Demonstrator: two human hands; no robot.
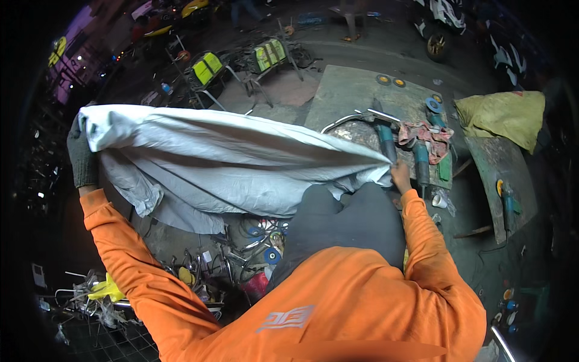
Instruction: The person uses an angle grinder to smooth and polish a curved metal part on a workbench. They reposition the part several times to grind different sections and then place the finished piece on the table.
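1. The left hand (82,158), in a dark glove, has its grip closed on one corner of a grey sheet (229,163), raised at the left.
2. The right hand (399,176), bare, pinches the bunched opposite end.
3. The sheet hangs stretched between both hands, long axis left to right, sagging in the middle, tapering toward the right.
4. Behind the right hand, grinders (386,142) and a rag (429,137) lie on a grey desk (350,90).
5. Scrap metal (241,253) lies on the floor below.

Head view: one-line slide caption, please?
Gloved left hand and bare right hand stretch a grey tarpaulin sheet above a cluttered workshop floor.
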